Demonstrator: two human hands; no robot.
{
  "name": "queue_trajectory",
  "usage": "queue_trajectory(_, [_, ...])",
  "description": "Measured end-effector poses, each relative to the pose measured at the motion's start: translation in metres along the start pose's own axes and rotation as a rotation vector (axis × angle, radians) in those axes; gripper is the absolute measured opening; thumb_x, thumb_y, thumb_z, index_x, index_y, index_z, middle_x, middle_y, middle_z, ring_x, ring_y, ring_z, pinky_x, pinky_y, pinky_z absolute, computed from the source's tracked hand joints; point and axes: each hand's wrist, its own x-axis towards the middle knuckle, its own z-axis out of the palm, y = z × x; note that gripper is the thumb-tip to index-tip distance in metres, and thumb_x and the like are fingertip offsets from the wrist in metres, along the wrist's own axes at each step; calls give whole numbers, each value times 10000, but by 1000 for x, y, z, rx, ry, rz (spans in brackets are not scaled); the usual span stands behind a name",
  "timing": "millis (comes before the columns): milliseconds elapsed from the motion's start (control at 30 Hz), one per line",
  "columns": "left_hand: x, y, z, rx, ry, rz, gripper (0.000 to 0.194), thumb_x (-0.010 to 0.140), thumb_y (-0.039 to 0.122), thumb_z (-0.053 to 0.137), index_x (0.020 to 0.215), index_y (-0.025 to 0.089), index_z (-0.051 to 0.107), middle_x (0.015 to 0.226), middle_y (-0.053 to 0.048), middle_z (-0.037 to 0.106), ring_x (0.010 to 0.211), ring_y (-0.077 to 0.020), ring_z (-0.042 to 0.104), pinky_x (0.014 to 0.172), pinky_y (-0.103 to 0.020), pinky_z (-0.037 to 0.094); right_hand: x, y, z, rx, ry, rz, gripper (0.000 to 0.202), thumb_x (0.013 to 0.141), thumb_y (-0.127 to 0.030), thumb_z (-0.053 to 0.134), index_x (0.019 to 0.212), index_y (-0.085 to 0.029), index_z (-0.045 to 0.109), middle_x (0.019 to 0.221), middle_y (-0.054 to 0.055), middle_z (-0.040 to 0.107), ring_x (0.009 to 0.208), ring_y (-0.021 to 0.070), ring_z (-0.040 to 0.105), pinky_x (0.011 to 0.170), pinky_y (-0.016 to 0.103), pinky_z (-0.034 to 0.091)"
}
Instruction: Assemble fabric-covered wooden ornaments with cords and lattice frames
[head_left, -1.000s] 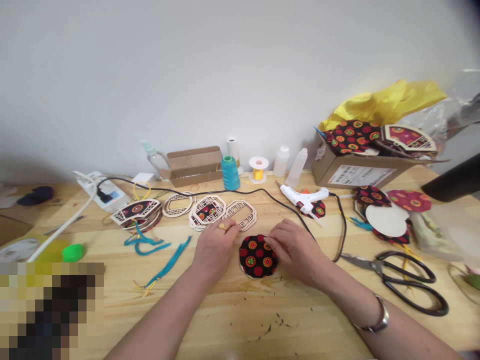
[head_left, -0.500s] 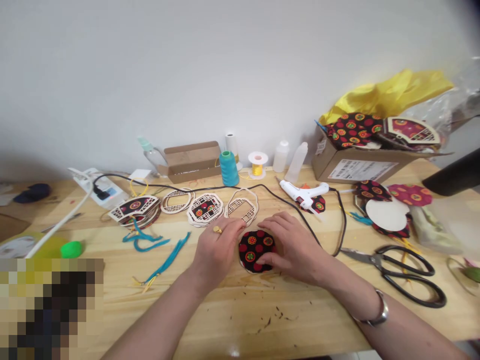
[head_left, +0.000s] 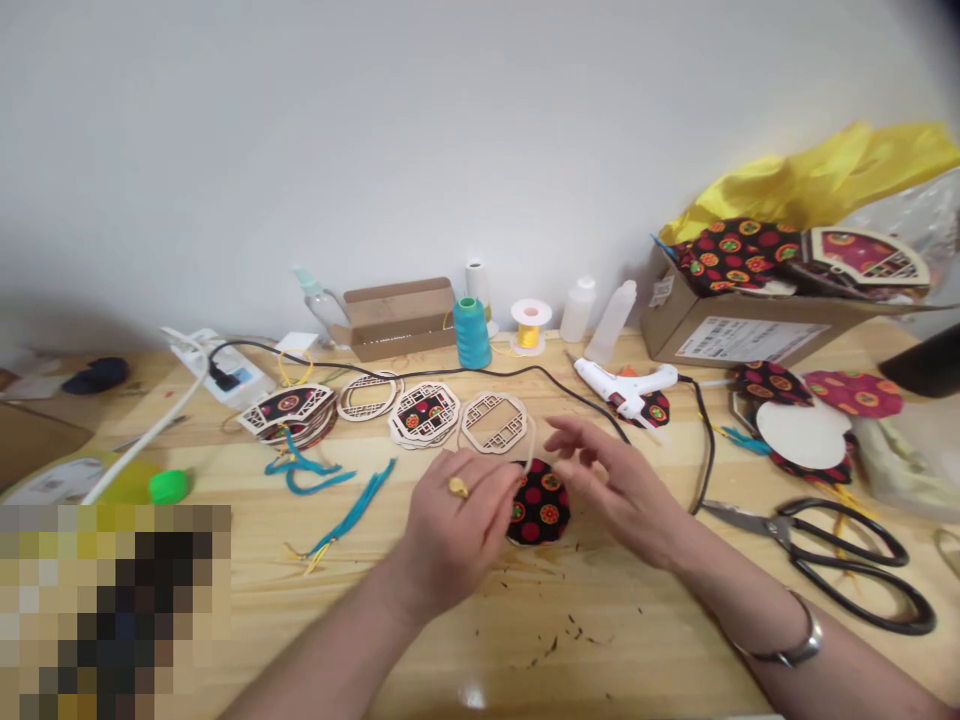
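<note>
A round piece of black fabric with red and orange flower motifs lies on the table before me. My left hand, a gold ring on one finger, is closed at its upper left edge. From its fingertips rises a thin pale curved strip; its full shape is hidden by the fingers. Just right of the fabric, my right hand is raised with thumb and fingers apart, holding nothing I can see. Behind both hands lies a wooden lattice frame, and left of it a stack of lattice frames with patterned fabric.
Large black-handled scissors lie to the right. A white glue gun with a black cord rests behind my right hand. Further back stand a teal thread cone, a yellow thread spool and a cardboard box. Teal tassels lie left.
My right hand has come off the fabric piece and opened to its right. A thin strip now stands up from my left fingertips. The view has shifted slightly left.
</note>
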Motion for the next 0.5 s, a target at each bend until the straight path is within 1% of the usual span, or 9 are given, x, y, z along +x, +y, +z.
queue_trajectory(33, [-1,3,0,-10,-24,37,224,816,66,553,1028,134,578,873,-81,686,785,-194,582,696,-342,449,2,1,-1,101,40,66,422,882,-451,492,1189,-164,528,939,90,648,839,188,598,744,346,502])
queue_trajectory(67, [-1,6,0,-14,-51,75,216,815,70,554,1020,134,580,861,-78,685,770,-192,578,683,-340,439,4,1,-1,192,63,120,402,873,-463,495,1123,-155,559,842,65,650,755,168,599,689,321,504])
queue_trajectory(133, [-2,12,1,-14,-101,131,194,818,75,552,1001,131,587,826,-71,680,733,-187,564,653,-335,417,8,1,-2,334,65,197,398,801,-490,585,1007,-150,594,707,23,631,623,137,571,584,276,486])
queue_trajectory(200, [-2,15,1,-12,-137,162,188,823,77,548,1000,125,591,811,-68,674,716,-184,551,637,-332,401,10,-1,-1,412,28,251,386,726,-495,661,899,-153,618,650,4,619,536,109,531,504,243,448])
queue_trajectory(300, [-2,15,1,-9,-167,176,180,838,83,537,1004,122,594,800,-60,666,704,-176,535,626,-326,389,10,-4,0,442,-18,314,374,711,-526,666,738,-155,628,593,1,605,473,86,497,456,225,410])
queue_trajectory(367, [-3,14,1,3,-179,177,165,848,88,523,991,122,598,789,-57,658,698,-174,528,620,-325,384,8,-5,0,463,-7,331,421,744,-572,614,702,-153,621,544,0,583,444,85,489,427,219,384])
queue_trajectory(433, [-3,13,1,20,-184,177,152,852,90,514,972,123,602,778,-55,652,692,-174,523,612,-327,382,7,-4,-1,487,28,320,458,780,-599,559,728,-149,627,550,9,590,447,91,510,415,214,374])
queue_trajectory(500, [-3,12,1,32,-201,177,147,853,91,511,959,127,607,768,-51,650,689,-175,522,608,-329,382,6,-3,-2,481,47,301,424,769,-571,597,763,-148,634,591,11,607,465,90,529,427,210,390])
